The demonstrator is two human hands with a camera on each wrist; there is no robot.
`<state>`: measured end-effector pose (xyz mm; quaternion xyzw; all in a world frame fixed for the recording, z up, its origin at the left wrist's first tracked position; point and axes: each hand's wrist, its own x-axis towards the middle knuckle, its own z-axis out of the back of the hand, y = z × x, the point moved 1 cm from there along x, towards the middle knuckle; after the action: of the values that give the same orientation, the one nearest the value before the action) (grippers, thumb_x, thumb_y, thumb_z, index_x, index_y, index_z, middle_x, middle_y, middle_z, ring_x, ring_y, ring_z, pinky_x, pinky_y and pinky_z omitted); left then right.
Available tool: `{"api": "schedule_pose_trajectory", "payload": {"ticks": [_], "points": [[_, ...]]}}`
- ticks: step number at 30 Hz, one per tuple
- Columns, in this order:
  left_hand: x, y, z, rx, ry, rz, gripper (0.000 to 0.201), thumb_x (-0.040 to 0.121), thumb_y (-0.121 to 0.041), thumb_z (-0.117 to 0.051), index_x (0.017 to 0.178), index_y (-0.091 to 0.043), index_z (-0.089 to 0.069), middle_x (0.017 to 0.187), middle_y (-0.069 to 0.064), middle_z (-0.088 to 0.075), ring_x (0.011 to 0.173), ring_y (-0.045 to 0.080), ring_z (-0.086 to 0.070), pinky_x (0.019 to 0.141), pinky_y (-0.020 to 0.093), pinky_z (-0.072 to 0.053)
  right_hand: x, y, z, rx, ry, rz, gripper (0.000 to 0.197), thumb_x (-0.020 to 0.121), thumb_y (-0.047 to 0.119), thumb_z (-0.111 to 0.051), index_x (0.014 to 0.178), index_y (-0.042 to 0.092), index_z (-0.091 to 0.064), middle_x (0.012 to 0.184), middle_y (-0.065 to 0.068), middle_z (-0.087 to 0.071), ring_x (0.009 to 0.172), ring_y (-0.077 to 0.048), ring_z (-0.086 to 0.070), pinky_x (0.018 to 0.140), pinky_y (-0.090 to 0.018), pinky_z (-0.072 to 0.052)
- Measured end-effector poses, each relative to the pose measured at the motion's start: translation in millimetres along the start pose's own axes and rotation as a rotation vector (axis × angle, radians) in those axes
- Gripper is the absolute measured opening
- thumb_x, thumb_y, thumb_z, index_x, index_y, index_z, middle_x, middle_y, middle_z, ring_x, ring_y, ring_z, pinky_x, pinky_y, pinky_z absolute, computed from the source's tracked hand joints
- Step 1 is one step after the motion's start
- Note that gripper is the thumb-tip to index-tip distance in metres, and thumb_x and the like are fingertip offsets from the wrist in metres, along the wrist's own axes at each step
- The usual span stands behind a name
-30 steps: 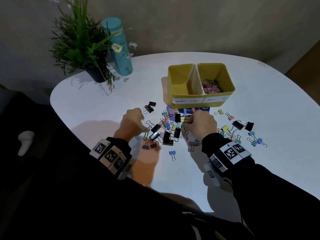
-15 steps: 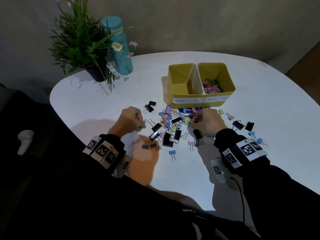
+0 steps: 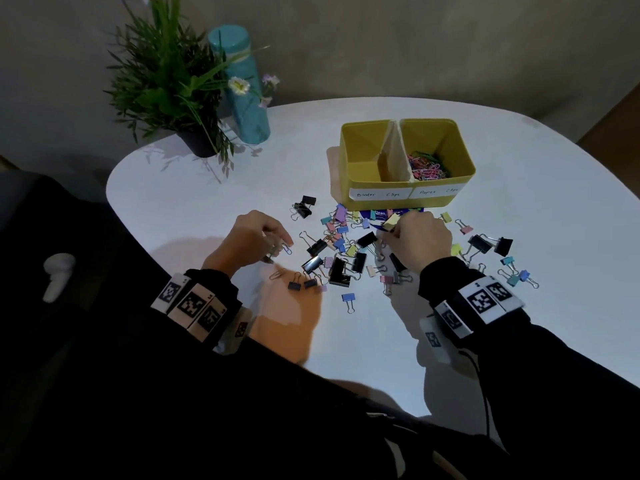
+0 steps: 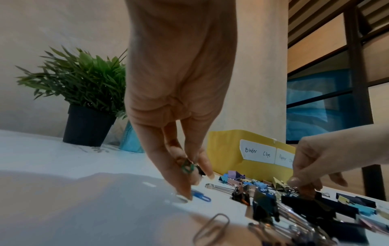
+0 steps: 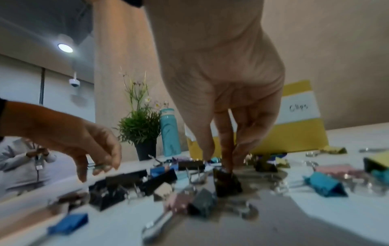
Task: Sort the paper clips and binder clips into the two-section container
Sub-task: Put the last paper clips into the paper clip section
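- The yellow container point(image 3: 405, 200) sits in the upper middle of the head view. Its right section, labelled for paper clips, holds a heap of coloured paper clips point(image 3: 427, 166). Its left section, labelled for binder clips, looks empty to me as far as the near wall lets me see.
- The binder clips point(image 3: 341, 258) lie scattered on the white table point(image 3: 554, 237) just below the container, running to centre right of the frame. I count that half of the sort as not yet begun.
- A few paper clips are left: a blue paper clip point(image 4: 201, 196) and a bare metal one point(image 3: 277, 273) at the left edge of the scatter.
- My left hand point(image 3: 249, 242): fingers curled down, pinching a small green clip point(image 4: 188, 166), with one fingertip touching the blue paper clip.
- My right hand point(image 3: 420, 242): fingertips drawn together down in the pile. A pale yellow clip point(image 3: 391, 221) shows at the fingers in the head view; I cannot tell whether it is gripped.
- Judgement: paper clips nearly done, binder clips all remaining.
- Upper left: potted plant point(image 3: 180, 88) and teal bottle point(image 3: 242, 88), well apart from the work.
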<state>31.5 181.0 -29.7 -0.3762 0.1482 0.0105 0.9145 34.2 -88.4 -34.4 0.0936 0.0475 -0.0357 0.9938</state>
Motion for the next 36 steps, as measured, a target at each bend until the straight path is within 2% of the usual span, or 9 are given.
{"api": "schedule_pose_trajectory", "payload": {"ticks": [3, 5, 9, 18, 21, 24, 29, 34, 36], "points": [[-5, 6, 2, 0.047, -0.014, 0.024, 0.029, 0.088, 0.01, -0.044, 0.086, 0.0, -0.072, 0.076, 0.013, -0.062, 0.06, 0.019, -0.062, 0.055, 0.033, -0.06, 0, 8, -1, 0.003, 0.001, -0.045, 0.041, 0.086, 0.043, -0.066, 0.099, 0.004, -0.063, 0.101, -0.017, -0.065, 0.1, -0.037, -0.062, 0.068, -0.032, -0.038], [-11, 8, 2, 0.142, 0.01, -0.035, 0.01, 0.079, 0.007, -0.065, 0.087, 0.003, -0.069, 0.078, 0.011, -0.059, 0.06, 0.019, -0.058, 0.059, 0.037, -0.06, 1, 9, -1, 0.031, 0.016, -0.072, 0.038, 0.086, 0.039, -0.067, 0.1, 0.003, -0.062, 0.104, -0.017, -0.065, 0.101, -0.038, -0.061, 0.069, -0.033, -0.037], [-16, 15, -6, 0.199, 0.071, -0.054, 0.028, 0.06, -0.006, -0.089, 0.072, 0.004, -0.066, 0.065, 0.001, -0.056, 0.048, 0.011, -0.055, 0.046, 0.024, -0.052, 3, 11, -10, 0.104, 0.063, -0.095, 0.026, 0.088, 0.029, -0.064, 0.097, 0.005, -0.063, 0.102, -0.017, -0.065, 0.097, -0.038, -0.061, 0.067, -0.034, -0.039], [-7, 7, -21, 0.316, 0.186, -0.036, 0.013, 0.079, 0.0, -0.069, 0.067, -0.004, -0.068, 0.082, 0.021, -0.072, 0.048, 0.003, -0.053, 0.043, 0.005, -0.038, 1, 8, -17, 0.079, 0.055, 0.012, 0.025, 0.089, 0.029, -0.06, 0.094, 0.006, -0.067, 0.097, -0.016, -0.066, 0.093, -0.037, -0.061, 0.067, -0.034, -0.042], [-8, 5, -13, 0.22, 0.09, -0.098, 0.013, 0.082, 0.003, -0.065, 0.071, -0.002, -0.063, 0.085, 0.023, -0.07, 0.067, 0.015, -0.062, 0.053, 0.011, -0.042, 0, 5, -16, 0.095, 0.036, 0.046, 0.021, 0.09, 0.029, -0.059, 0.095, 0.011, -0.068, 0.096, -0.014, -0.068, 0.091, -0.036, -0.062, 0.07, -0.036, -0.047], [-1, 12, -5, 0.081, -0.053, -0.084, 0.02, 0.084, 0.002, -0.064, 0.07, -0.008, -0.055, 0.065, 0.013, -0.064, 0.056, 0.0, -0.058, 0.053, 0.008, -0.042, 3, -2, -10, 0.174, 0.002, 0.064, 0.016, 0.092, 0.023, -0.056, 0.095, 0.013, -0.068, 0.098, -0.012, -0.07, 0.093, -0.035, -0.063, 0.074, -0.037, -0.049], [7, 22, 1, -0.246, -0.027, 0.038, 0.013, 0.093, 0.006, -0.046, 0.094, -0.007, -0.048, 0.073, 0.019, -0.056, 0.059, 0.027, -0.066, 0.052, 0.034, -0.059, 2, 4, 1, 0.433, -0.032, 0.14, 0.009, 0.092, 0.009, -0.053, 0.09, 0.011, -0.062, 0.101, -0.011, -0.068, 0.089, -0.03, -0.065, 0.081, -0.043, -0.052], [13, 21, 3, -0.093, 0.001, 0.012, 0.018, 0.088, 0.009, -0.053, 0.084, -0.002, -0.067, 0.075, 0.013, -0.06, 0.047, 0.006, -0.064, 0.052, 0.016, -0.055, 2, 18, -5, 0.396, 0.066, 0.19, 0.008, 0.088, 0.017, -0.064, 0.081, 0.013, -0.065, 0.087, -0.002, -0.067, 0.083, -0.02, -0.062, 0.078, -0.031, -0.05], [13, 16, 3, 0.06, -0.009, -0.086, 0.012, 0.082, 0.006, -0.065, 0.09, 0.0, -0.072, 0.076, 0.011, -0.064, 0.055, 0.011, -0.062, 0.056, 0.007, -0.047, -2, 27, -5, 0.4, 0.08, 0.264, 0.005, 0.087, 0.012, -0.066, 0.089, 0.014, -0.07, 0.078, 0.006, -0.062, 0.079, -0.016, -0.061, 0.077, -0.032, -0.052]]}}
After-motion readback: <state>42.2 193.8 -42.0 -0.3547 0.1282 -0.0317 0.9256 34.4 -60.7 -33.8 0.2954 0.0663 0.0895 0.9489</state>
